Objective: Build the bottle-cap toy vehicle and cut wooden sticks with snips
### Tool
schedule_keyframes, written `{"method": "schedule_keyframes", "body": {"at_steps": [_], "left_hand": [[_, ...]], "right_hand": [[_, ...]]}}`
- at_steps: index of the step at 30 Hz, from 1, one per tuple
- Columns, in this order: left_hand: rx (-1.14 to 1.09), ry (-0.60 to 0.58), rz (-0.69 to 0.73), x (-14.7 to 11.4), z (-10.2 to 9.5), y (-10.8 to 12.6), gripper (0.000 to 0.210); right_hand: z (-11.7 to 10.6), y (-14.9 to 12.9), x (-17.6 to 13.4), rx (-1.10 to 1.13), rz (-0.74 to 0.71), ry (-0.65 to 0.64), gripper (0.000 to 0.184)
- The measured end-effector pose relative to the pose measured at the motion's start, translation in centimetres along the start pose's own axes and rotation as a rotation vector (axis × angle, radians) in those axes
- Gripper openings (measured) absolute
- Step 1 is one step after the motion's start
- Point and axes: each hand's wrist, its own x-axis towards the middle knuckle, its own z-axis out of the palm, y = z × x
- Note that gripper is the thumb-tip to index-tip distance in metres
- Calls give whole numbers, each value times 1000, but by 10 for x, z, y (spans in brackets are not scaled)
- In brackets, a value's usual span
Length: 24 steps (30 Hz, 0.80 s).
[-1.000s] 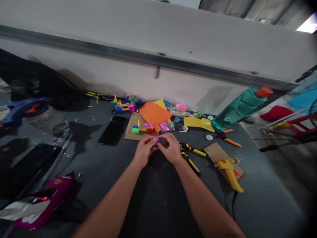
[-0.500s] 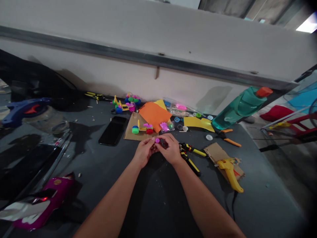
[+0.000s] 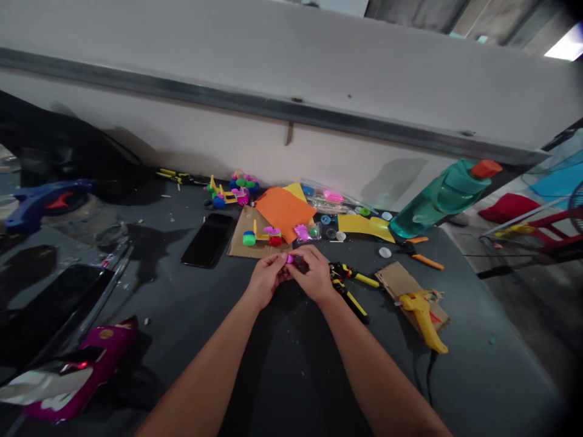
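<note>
Both my hands meet above the middle of the table. My left hand (image 3: 266,278) pinches a small purple cap-like piece (image 3: 289,259) between thumb and fingers. Against the same piece, my right hand (image 3: 311,273) is closed, its fingertips around something dark beside it that I cannot make out. Just beyond the hands lies a cardboard sheet (image 3: 240,243) bearing a small wheeled toy (image 3: 262,237) of yellow, green and red parts. A bag of purple pieces (image 3: 302,232) lies behind my fingers. Yellow-and-black pliers (image 3: 348,291) rest right of my right hand.
A black phone (image 3: 207,240) lies left of the cardboard. At right are a yellow glue gun (image 3: 422,318) on cardboard, orange-handled pliers (image 3: 426,260) and a green bottle (image 3: 441,200). Orange foam sheet (image 3: 285,209) and bottle caps (image 3: 340,236) sit behind. A blue-handled spray bottle (image 3: 54,203) stands left.
The purple piece has tilted slightly between my fingertips, showing less of its round face. My hands stay in nearly the same place.
</note>
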Motion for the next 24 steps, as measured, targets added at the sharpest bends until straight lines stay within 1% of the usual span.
{"method": "schedule_keyframes", "body": {"at_steps": [3,7,9,12,14,16,18,21,24], "left_hand": [[-7,2,-9,1,0,-1,26],[7,38,75,1,1,-1,26],[48,67,110,0,2,-2,26],[124,103,123,0,3,-3,27],[121,96,130,1,2,-3,26],[72,72,132,2,1,-3,26],[15,56,118,3,0,-1,26],[-38,18,91,4,-3,2,29],[-46,-14,91,4,-5,4,30]], "right_hand": [[0,0,0,3,1,-2,14],[-1,1,0,-65,-16,-13,16],[-2,3,1,-118,-36,-27,18],[-2,5,1,-166,-61,-54,20],[-3,4,1,-174,-65,-65,19],[-5,2,1,-167,-41,-57,21],[-9,-2,2,-147,11,-16,25],[-18,-11,10,-105,95,95,30],[-40,-22,24,-107,138,212,29]]}}
